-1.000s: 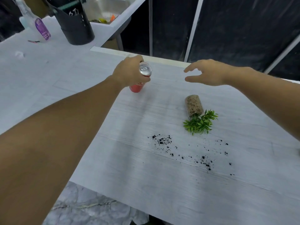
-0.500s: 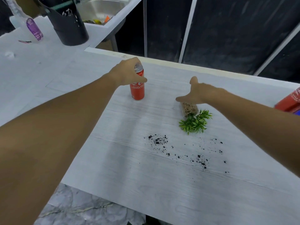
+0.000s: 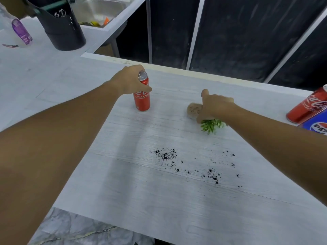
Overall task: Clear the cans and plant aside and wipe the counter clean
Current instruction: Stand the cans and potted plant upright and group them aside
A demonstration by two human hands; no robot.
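Both hands busy: left hand (image 3: 131, 80) grips can (image 3: 142, 98), right hand (image 3: 215, 106) plant (image 3: 211, 123).

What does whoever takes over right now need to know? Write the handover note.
Left hand grips the upright red can near the counter's far edge.
Right hand is closing on the small plant, which lies on its side; whether the grip is firm cannot be told.
Two more cans, a red one and a blue one, sit at the right edge.
Done: nothing is wiped.
Left: set the can and plant aside, then wipe the dark soil crumbs off the counter. No cloth is in view.
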